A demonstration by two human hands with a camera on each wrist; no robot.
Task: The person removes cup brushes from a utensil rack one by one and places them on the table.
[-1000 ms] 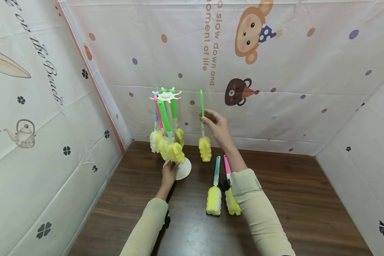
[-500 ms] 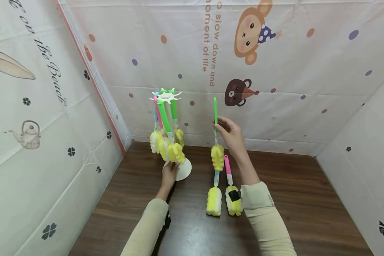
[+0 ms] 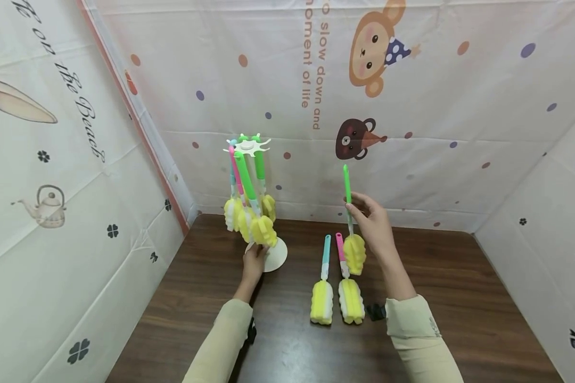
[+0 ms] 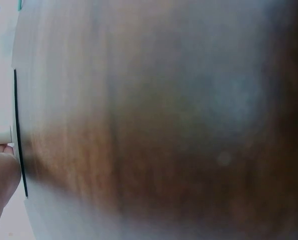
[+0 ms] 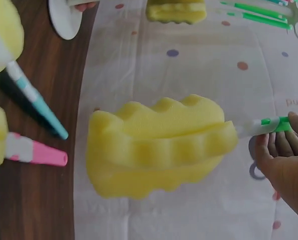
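Observation:
My right hand point(image 3: 374, 225) pinches the green handle of a sponge bottle brush point(image 3: 354, 254), held upright in the air with its yellow sponge head down. That sponge fills the middle of the right wrist view. At the left, my left hand point(image 3: 253, 262) grips the lower post of a white rack point(image 3: 276, 255), just above its round base; hanging brushes partly cover the fingers. Several sponge brushes point(image 3: 245, 175) with green, pink and blue handles hang from the rack's hooks. On the table lie a blue-handled brush point(image 3: 322, 300) and a pink-handled brush point(image 3: 351, 302), side by side.
The dark wooden table point(image 3: 460, 298) meets a printed cloth wall point(image 3: 460, 191) at the back. More cloth hangs along the left and right sides. A black wrist strap piece point(image 3: 376, 311) sits at the right cuff.
My right hand has carried the green-handled brush rightward, lower and away from the rack, to above the pink-handled brush. My left hand stays at the rack's base.

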